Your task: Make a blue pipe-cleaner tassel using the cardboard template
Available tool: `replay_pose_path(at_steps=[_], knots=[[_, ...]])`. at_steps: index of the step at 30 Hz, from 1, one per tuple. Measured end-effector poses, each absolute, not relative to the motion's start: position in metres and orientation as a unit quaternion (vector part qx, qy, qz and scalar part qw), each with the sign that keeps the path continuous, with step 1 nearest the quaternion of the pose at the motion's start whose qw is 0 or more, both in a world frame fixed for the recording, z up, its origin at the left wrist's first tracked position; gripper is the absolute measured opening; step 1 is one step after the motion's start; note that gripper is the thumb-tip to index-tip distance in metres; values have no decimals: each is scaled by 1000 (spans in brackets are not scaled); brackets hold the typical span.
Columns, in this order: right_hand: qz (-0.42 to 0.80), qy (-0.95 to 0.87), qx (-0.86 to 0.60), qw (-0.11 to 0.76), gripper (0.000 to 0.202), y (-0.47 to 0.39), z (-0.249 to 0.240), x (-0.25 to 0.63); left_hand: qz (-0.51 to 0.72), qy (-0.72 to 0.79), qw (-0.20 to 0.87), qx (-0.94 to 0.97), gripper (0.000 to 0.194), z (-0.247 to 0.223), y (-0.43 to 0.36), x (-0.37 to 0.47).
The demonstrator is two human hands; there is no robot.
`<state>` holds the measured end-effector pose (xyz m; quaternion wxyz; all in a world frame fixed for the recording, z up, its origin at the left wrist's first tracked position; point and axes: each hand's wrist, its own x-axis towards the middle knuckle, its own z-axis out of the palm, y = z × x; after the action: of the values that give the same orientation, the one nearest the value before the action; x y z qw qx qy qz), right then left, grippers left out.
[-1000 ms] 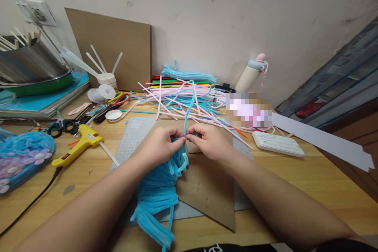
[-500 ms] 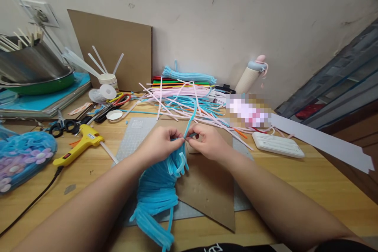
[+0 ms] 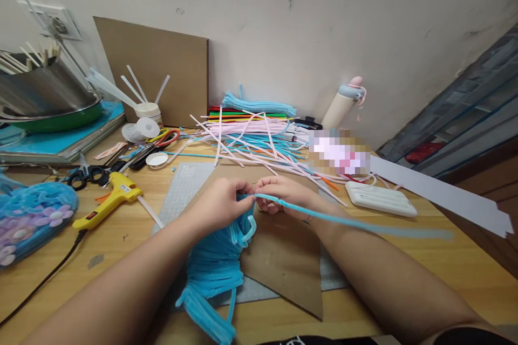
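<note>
My left hand (image 3: pixel 226 202) pinches the near end of a blue pipe cleaner (image 3: pixel 324 214), just above a piece made of wrapped blue pipe cleaners (image 3: pixel 214 269). That piece hangs down under the left hand toward the table's front edge, with a curled end (image 3: pixel 250 229) sticking out. My right hand (image 3: pixel 283 194) is closed, its curled fingertips meeting the left ones at the same end. Across the back of the right hand and forearm stretches the loose strip, its far tip blurred. A brown cardboard sheet (image 3: pixel 287 264) lies beneath the hands on a grey cutting mat (image 3: pixel 178 194).
At left lie a yellow glue gun (image 3: pixel 111 199), black scissors (image 3: pixel 87 172) and a blue fluffy piece with flowers (image 3: pixel 36 221). Behind are loose pink pipe cleaners (image 3: pixel 243 129) and a bottle (image 3: pixel 340 105). A white power bank (image 3: pixel 380 198) sits at right.
The loose blue pipe cleaner stood upward between my hands and now sweeps to the right over my right forearm. My right hand has turned, its fingers more curled.
</note>
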<state>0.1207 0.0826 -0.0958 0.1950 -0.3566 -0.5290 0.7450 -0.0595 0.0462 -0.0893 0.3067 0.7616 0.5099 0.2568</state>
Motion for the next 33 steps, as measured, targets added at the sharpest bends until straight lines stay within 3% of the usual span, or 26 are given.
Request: replay_pose_path(at_steps=[6,15,23,33], knots=[[741,-550,-363,127,18,83,-91,124,251,495,294,778,17,-85,43,-57],[729,-560,-360,160,16,82,-96,122,251,496,388,736,27,-89,47,-60],[539,-708,-433,142,12,76,-86,120,251,506,338,753,20,-91,45,-59],[384,-830,-353,198,8,77,-92,124,241,480,484,691,31,-89,51,-62]])
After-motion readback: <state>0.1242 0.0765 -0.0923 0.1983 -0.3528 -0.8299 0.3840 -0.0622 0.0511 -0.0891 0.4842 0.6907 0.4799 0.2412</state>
